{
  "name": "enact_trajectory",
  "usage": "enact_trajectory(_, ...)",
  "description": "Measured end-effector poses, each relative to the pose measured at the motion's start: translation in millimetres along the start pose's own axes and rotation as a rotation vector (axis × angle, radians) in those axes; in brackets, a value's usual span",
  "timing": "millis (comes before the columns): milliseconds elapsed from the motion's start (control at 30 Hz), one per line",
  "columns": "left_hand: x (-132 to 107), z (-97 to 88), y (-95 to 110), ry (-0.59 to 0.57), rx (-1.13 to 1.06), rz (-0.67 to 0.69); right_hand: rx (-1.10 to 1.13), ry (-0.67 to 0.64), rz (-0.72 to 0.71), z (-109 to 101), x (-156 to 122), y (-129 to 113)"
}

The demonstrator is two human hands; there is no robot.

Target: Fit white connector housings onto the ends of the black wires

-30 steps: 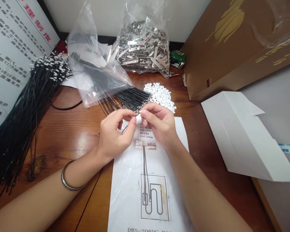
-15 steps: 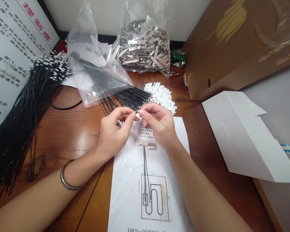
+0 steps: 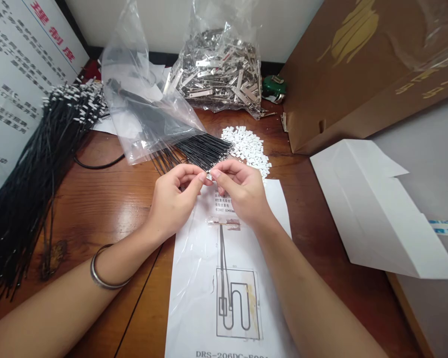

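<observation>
My left hand (image 3: 177,199) and my right hand (image 3: 242,191) meet fingertip to fingertip above the top of a printed drawing sheet (image 3: 194,298). Both are closed in a pinch. A tiny white connector (image 3: 209,176) shows between the tips, at the right thumb and forefinger. What the left fingers grip is hidden. Just beyond the hands lie black wires (image 3: 205,149) with metal-tipped ends, partly under a clear plastic bag (image 3: 134,144). Beside them is a pile of small white connectors (image 3: 248,146).
A thick bundle of black wires with white ends (image 3: 30,184) lies at the left by a printed board (image 3: 7,99). A bag of metal strips (image 3: 220,74) and a green object (image 3: 274,88) stand at the back. A brown box (image 3: 339,89) and folded white card (image 3: 381,209) are right.
The whole view has shifted slightly. Both hands keep their pinch at nearly the same spot, with the small white piece still between the fingertips.
</observation>
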State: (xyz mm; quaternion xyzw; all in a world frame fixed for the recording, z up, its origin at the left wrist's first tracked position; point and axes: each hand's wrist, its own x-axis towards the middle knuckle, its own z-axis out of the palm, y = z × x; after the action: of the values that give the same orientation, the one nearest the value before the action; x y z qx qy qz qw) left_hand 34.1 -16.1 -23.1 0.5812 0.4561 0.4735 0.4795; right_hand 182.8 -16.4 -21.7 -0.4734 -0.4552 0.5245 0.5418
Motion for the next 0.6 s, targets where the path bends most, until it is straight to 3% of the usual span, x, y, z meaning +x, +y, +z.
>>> enact_trajectory(600,1.7,0.9,2.8,0.002,0.004,-0.024,-0.021,-0.041,0.026,0.2,1.2,1.2)
